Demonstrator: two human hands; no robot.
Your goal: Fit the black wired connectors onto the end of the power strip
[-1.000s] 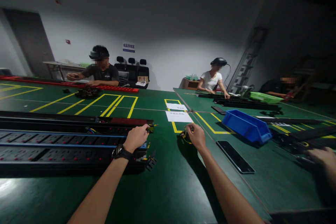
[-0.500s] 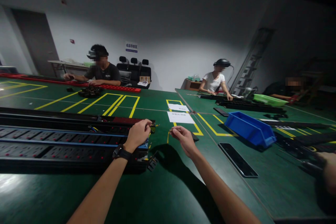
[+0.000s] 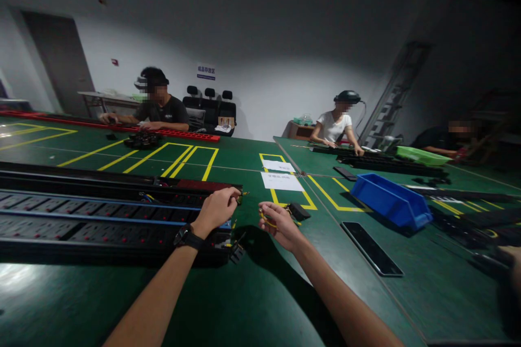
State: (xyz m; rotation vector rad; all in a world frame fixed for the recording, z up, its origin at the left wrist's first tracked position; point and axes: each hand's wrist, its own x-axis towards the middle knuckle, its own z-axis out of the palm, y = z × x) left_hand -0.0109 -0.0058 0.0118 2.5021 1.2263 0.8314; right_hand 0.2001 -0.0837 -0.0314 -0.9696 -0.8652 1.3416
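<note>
Several long black power strips with rows of sockets and red dots lie side by side at the left. My left hand, a black watch on its wrist, is closed over the end of the far strip, where a short yellow-green wire end sticks out. To its right, my right hand is closed in a pinch on a thin yellow wire that curves below the fingers. Just behind that hand sits a small black block. A black socket-like part hangs tilted from the near strip's end.
A blue bin and a dark phone lie to the right. White paper labels lie on the green table ahead. Co-workers sit across the table, near a green tray; another person's hand shows at the right edge.
My right hand has turned and drawn slightly down, so the yellow wire now curves under the fingers and the black block shows more. My left hand has stayed at the strip's end.
</note>
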